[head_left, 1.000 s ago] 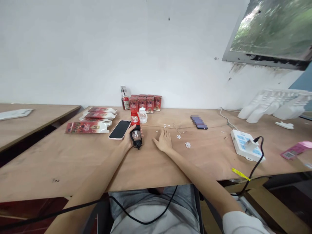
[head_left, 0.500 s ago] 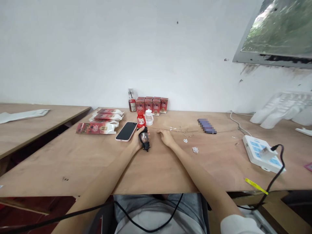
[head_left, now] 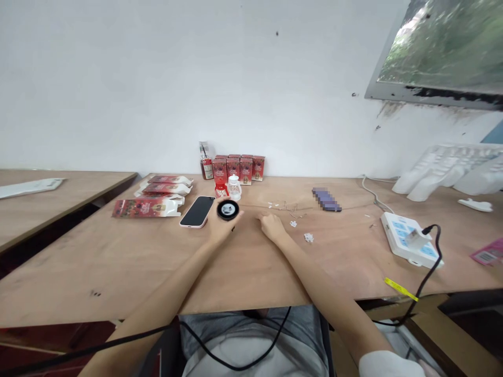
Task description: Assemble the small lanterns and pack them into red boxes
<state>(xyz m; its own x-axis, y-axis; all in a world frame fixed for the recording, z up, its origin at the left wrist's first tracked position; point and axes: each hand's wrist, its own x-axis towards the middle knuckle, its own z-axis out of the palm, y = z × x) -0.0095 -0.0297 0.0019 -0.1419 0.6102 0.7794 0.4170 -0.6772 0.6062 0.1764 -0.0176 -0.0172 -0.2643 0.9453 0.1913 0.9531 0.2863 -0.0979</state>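
Observation:
My left hand (head_left: 217, 226) is wrapped round a small black lantern (head_left: 228, 210). Its round underside, with a pale disc in the middle, faces me, so most of the lantern's body is hidden. To the right, my right hand (head_left: 272, 227) rests low over the table with its fingers curled together; whatever they hold, if anything, is too small to make out. Just beyond the left hand stand a red lantern (head_left: 221, 189) and a white lantern (head_left: 234, 187). A phone with a dark screen (head_left: 198, 211) lies left of the left hand.
Red boxes (head_left: 233, 168) stand by the wall beside a bottle (head_left: 206, 163). Flattened red cartons (head_left: 147, 207) lie at left. Small white pieces (head_left: 308, 237) and a purple pixelated object (head_left: 327, 199) are right of my hands. A power strip (head_left: 411, 242) with a black cable sits further right.
My left hand has turned the black lantern from lying sideways to showing its round base. My right hand keeps its curled pose. The whole view has shifted slightly.

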